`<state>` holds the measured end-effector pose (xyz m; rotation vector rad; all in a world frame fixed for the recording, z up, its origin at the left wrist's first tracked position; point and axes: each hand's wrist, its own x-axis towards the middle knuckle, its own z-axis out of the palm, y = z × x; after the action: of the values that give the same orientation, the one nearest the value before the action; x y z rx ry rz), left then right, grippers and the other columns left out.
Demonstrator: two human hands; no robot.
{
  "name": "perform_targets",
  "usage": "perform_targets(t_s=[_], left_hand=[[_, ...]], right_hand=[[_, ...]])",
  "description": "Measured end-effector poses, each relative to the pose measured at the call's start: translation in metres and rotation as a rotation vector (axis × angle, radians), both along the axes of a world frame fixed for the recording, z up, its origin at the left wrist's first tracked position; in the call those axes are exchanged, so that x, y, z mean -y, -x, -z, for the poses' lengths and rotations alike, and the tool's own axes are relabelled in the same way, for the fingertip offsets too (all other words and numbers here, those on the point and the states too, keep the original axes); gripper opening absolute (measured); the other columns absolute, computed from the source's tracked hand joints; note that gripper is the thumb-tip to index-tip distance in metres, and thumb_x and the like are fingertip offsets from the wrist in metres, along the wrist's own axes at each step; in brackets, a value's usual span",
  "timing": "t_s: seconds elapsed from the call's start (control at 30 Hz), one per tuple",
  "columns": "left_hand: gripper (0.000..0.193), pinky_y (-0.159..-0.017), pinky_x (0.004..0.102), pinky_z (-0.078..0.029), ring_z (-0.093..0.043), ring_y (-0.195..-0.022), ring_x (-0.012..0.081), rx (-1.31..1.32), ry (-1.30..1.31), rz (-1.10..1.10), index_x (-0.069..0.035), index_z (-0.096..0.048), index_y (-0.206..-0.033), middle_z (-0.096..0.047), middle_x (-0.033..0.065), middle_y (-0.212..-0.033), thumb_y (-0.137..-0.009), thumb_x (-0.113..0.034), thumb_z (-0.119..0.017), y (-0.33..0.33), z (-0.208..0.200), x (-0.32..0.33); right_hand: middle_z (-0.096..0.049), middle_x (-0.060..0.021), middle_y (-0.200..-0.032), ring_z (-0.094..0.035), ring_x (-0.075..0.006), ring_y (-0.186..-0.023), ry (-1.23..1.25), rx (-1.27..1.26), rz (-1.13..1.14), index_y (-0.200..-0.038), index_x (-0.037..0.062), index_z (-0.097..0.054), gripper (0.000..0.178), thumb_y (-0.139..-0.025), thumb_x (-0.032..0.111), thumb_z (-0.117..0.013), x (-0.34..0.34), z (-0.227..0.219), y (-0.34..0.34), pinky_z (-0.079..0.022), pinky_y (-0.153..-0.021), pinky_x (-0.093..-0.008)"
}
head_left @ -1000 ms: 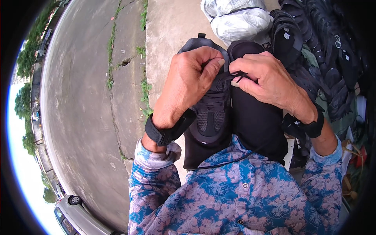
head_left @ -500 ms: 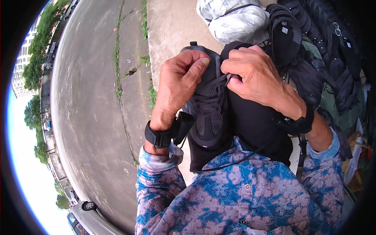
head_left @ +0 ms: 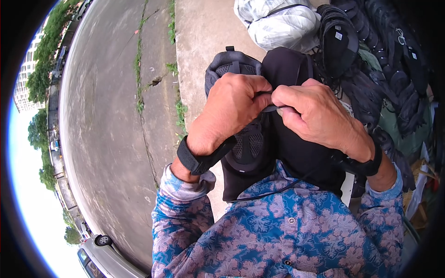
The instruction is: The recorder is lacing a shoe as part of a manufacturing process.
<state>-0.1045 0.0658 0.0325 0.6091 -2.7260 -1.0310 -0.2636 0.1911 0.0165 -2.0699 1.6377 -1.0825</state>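
Observation:
A black sneaker [head_left: 249,147] with mesh panels lies along my left thigh, its toe toward me and its heel loop at the far end. Over its middle, my left hand [head_left: 234,103] is closed in a pinch and hides most of the lacing. Close against it, my right hand [head_left: 317,116] is pinched too, above my black-clad right thigh. A dark shoelace [head_left: 274,109] runs between the fingertips of both hands. Black straps circle both wrists.
A white plastic bundle [head_left: 282,25] tied with a dark cord lies beyond my knees. Many dark shoe pieces [head_left: 338,41] are stacked and heaped at the right. A concrete ledge [head_left: 204,28] borders grey pavement on the left, where a silver car [head_left: 104,259] stands.
My left hand has moved right and nearer me, from the shoe's tongue to the lacing. The right hand has come lower, and both hands now meet at the lace.

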Motion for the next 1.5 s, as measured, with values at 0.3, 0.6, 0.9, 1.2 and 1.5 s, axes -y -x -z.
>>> perform_targets(t_s=[0.3,0.6,0.9,1.2,1.5], left_hand=[[0.020,-0.044,0.0198,-0.029,-0.037,-0.049,0.0034,-0.442,-0.901,-0.700,-0.003,-0.067,-0.104,-0.048,-0.0055,-0.064,-0.097,-0.021,-0.062,-0.057,0.022,0.004],[0.025,-0.048,0.0249,-0.030,-0.032,-0.050,0.0080,-1.019,-1.338,-0.755,-0.004,-0.060,-0.118,-0.042,-0.0040,-0.066,-0.103,-0.021,-0.049,-0.119,0.047,0.023],[0.022,-0.051,0.0268,-0.029,-0.030,-0.051,0.0095,-1.279,-1.135,-0.915,-0.003,-0.061,-0.112,-0.038,-0.0043,-0.063,-0.102,-0.018,-0.049,-0.251,0.012,0.072],[0.020,-0.051,0.0256,-0.026,-0.023,-0.048,0.0081,-1.246,-0.880,-1.203,-0.003,-0.060,-0.111,-0.028,-0.0067,-0.058,-0.103,-0.017,-0.047,-0.437,-0.046,0.071],[0.021,-0.048,0.0262,-0.026,-0.021,-0.048,0.0092,-1.169,-0.551,-1.642,-0.004,-0.063,-0.100,-0.022,-0.0057,-0.058,-0.103,-0.020,-0.050,-0.504,-0.086,0.034]], right_hand=[[-0.062,-0.0119,-0.074,-0.063,-0.0329,-0.071,-0.067,-0.050,0.064,-0.087,0.0031,-0.060,0.003,-0.087,0.005,-0.061,-0.017,0.010,0.038,-0.048,-0.062,-0.0382],[-0.062,-0.0168,-0.085,-0.061,-0.0332,-0.076,-0.279,-0.051,0.298,-0.096,-0.0031,-0.059,0.010,-0.090,0.005,-0.058,-0.046,0.016,0.092,-0.048,-0.072,-0.0350],[-0.062,-0.0069,-0.099,-0.059,-0.0181,-0.096,-0.465,-0.272,0.847,-0.106,0.0002,-0.062,0.024,-0.096,0.021,-0.058,-0.213,0.077,0.288,-0.043,-0.089,-0.0281],[-0.056,0.0121,-0.084,-0.031,0.0022,-0.061,-0.474,0.356,1.541,-0.129,0.0225,-0.063,0.043,-0.096,0.049,-0.056,-0.320,0.088,0.380,-0.025,-0.054,-0.0180],[-0.043,-0.0034,-0.073,-0.041,-0.0116,-0.064,-0.267,0.096,0.469,-0.122,0.0046,-0.056,0.029,-0.098,0.013,-0.044,-0.043,0.036,0.098,-0.037,-0.061,-0.0293]])
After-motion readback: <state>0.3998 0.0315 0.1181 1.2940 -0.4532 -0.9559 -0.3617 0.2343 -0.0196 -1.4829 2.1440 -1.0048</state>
